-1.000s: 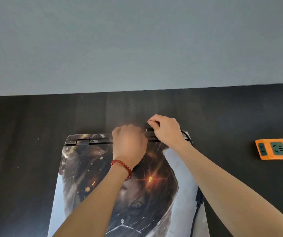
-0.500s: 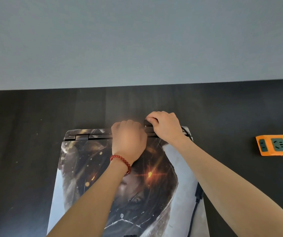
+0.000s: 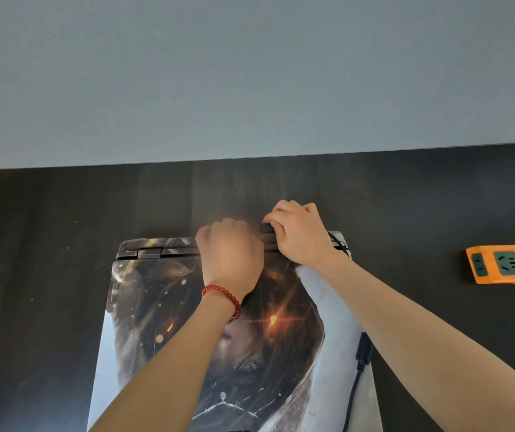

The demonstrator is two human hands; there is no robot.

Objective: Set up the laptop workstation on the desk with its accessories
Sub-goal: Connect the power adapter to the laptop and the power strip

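A closed laptop [image 3: 156, 313] with a dark picture skin lies flat on the black desk [image 3: 47, 226], its hinge edge away from me. My left hand [image 3: 231, 257], with a red bead bracelet on the wrist, is curled over the middle of that far edge; its fingertips are hidden behind it. My right hand [image 3: 300, 235] is just to the right and pinches a small black plug [image 3: 267, 227] at the laptop's rear edge. A black cable [image 3: 354, 391] runs along the laptop's right side and loops up to the rear corner.
An orange power strip [image 3: 505, 263] with dark green sockets lies on the desk at the right, partly cut off by the frame. A plain grey wall stands behind the desk's far edge.
Both hands stay at the laptop's rear edge. The black plug shows a little less under my right fingers than before.
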